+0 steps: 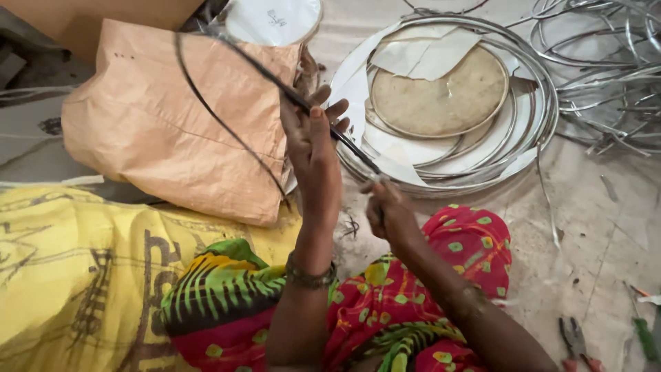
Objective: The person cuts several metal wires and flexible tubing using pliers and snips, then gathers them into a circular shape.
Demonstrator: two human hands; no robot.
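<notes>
- Both grips are busy on one dark bent strip (275,79): my left hand (313,148) is curled around it partway along, fingers wrapped tight over the band.
- My right hand (387,210) pinches the lower end of the same strip, fingers closed on it just below a pale, shiny bit at the tip.
- From my left hand I see the strip run up and to the left, then loop round and down across the orange woven sack (172,117), which lies on the floor.
- Just beyond my hands lies a stack of metal rings (530,148) on the floor, with a round tan disc (441,93) and torn pale sheets resting inside it.
- I can see a loose tangle of more metal hoops (606,62) to the right of that stack, near it.
- A yellow printed sack (69,275) lies on the floor at my left side.
- Pliers (577,344) with red handles lie on the floor at the lower right, well apart from my hands.
</notes>
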